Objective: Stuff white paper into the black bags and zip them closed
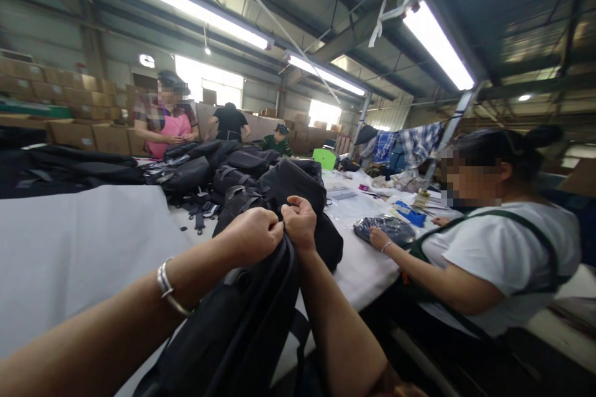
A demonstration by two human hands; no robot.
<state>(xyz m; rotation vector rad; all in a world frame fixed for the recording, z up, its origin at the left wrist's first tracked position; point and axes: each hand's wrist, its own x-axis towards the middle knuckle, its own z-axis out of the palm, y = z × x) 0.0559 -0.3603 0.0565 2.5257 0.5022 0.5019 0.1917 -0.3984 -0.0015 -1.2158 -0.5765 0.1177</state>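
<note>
Head view, first observer: "Black bag [218, 335] in front of the wearer, lower middle of view. Where does it lie from the fingers?"

Second observer: "Below them and back toward the wearer. Long axis slants: near end low and left, far end up and slightly right, meeting both hands."

First: "State of the fingers?"

Second: "Left hand [254, 237], bracelet [164, 279] at its wrist: fingers curled together, clamped at the bag's upper edge. Right hand [302, 223]: fingers closed too, on the same end. The exact bit pinched, strap, seam or zip, is too small to tell."

First: "Which hand is nearer?"

Second: "Little in it. Both are at the far end, fingertips almost meeting. The left forearm crosses above the bag from the left; the right comes up along its right side."

First: "Beyond the hands?"

Second: "A pile of dark bags [242, 164] on the white bench [363, 276], just past the knuckles. Loose straps [199, 222] left of it. To the right, a co-worker [503, 254] has one hand at a plastic-wrapped bundle [384, 228], well apart from the wearer's own hands."
</note>
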